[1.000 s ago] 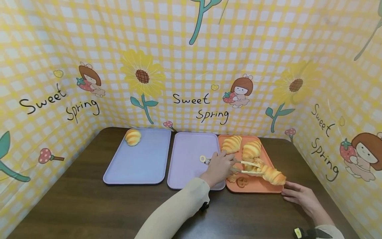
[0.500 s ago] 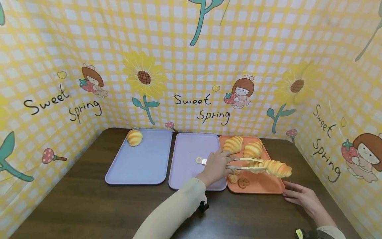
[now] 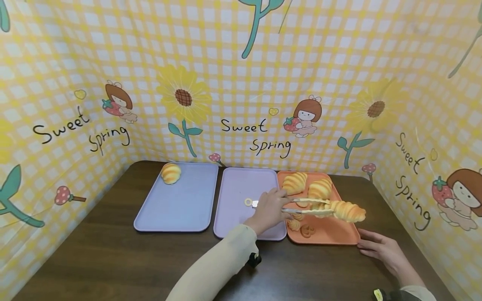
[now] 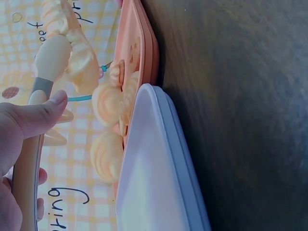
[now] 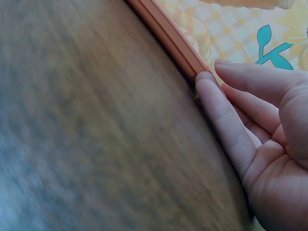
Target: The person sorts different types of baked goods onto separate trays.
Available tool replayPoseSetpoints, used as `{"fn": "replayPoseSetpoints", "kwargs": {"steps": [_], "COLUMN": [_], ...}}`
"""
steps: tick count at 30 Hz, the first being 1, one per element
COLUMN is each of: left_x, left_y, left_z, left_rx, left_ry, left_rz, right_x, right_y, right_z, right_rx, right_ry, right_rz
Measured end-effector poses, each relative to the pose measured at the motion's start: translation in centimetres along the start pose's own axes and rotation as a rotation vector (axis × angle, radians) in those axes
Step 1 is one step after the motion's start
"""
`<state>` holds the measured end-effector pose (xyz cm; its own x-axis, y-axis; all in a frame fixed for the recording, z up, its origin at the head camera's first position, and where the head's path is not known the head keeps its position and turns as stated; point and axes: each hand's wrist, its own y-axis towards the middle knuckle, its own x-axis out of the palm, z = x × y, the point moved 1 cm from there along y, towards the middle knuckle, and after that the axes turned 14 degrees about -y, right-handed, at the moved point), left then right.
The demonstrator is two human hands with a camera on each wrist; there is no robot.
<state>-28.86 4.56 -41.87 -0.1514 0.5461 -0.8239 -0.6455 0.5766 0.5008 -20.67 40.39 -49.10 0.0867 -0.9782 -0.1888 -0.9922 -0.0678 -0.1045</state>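
My left hand (image 3: 268, 209) grips a pair of tongs (image 4: 52, 57) with pale tips. Between those tips is a long croissant (image 3: 349, 211), held raised above the orange tray (image 3: 331, 234). On that tray lie two larger striped breads (image 3: 295, 183), a pretzel (image 3: 307, 230) and a small shell-shaped pastry (image 3: 293, 225); other pieces are partly hidden behind the tongs. My right hand (image 3: 382, 250) rests by the tray's near right corner. In the right wrist view its fingers (image 5: 224, 120) are fairly straight and touch the orange rim.
To the left of the orange tray stand a purple tray (image 3: 241, 179), under my left hand, and a blue tray (image 3: 173, 209). One round striped bun (image 3: 171, 173) sits in the blue tray's far left corner. A checked cloth (image 3: 241, 92) surrounds the brown table (image 3: 94, 259).
The croissant has risen off the orange tray in the tongs and levelled out. My left hand has drawn slightly left. The right hand stays at the tray corner.
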Motion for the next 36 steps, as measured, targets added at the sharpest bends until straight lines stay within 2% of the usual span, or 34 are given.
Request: {"fn": "replayPoseSetpoints", "kwargs": {"steps": [8,12,16,25,36], "left_x": [-0.7,-1.2,-1.8,-3.3,-5.6], "left_y": [-0.3,-0.4,-0.8,-2.3,-4.5], "left_z": [-0.5,-1.0,-1.7,-3.5,-6.0], "left_rx": [-0.012,-0.009,0.003,-0.01,-0.067], "left_ry": [-0.034,-0.055,-0.031,-0.021,-0.002], "left_rz": [-0.007,0.017,0.035,0.067,0.12], "right_x": [0.0,0.0,0.1,-0.2,-0.2], "right_y": [0.1,0.1,0.1,0.1,0.3], "right_z": [0.0,0.0,0.0,0.2,0.2], "right_rx": [0.015,0.023,0.021,0.005,-0.001], "right_ry": [-0.011,-0.012,-0.011,-0.005,0.011], "right_rz": [0.011,0.017,0.012,0.009,-0.012]}}
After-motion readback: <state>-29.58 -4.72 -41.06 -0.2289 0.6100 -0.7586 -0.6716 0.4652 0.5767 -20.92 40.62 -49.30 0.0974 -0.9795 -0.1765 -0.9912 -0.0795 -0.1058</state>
